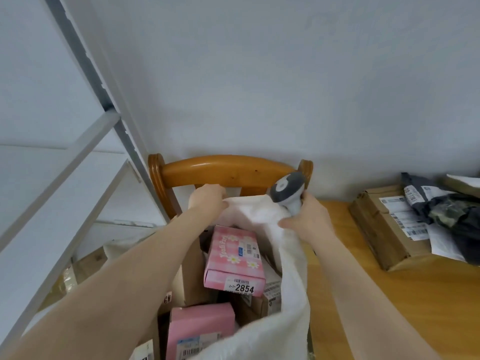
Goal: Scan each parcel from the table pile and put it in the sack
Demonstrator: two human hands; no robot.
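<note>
Pale wall (259, 74) fills the background, with a wooden table (415, 302) running along the right. The sack (291, 268), white cloth, sits low at 6 o'clock, its mouth pulled open and propped before a chair (226, 170) at 12. The left hand (207, 198) has its fingers clenched on the far rim. The right hand (309, 218) is wrapped round the handle of a grey scanner (287, 189), and its thumb pins a fold of the rim as well.

Inside lie parcels: a pink box (233, 258) on top, a second pink box (200, 331) nearer at 6, and brown cartons beneath. The top box carries daisies, a script that seems to read "Youli", and a barcode sticker reading "2-2-2854". Other labels are too blurred to read.

The pile waits at 3 o'clock on the table: a brown carton (376, 229) with white barcode labels and a dark bag (454, 214) lying on it. A grey rack (78, 152) stands at 9.

This looks like spreading the mouth between parcels. Next, one hand would need to let go of the rim, reach to 3 o'clock, and turn a label towards the scanner.
</note>
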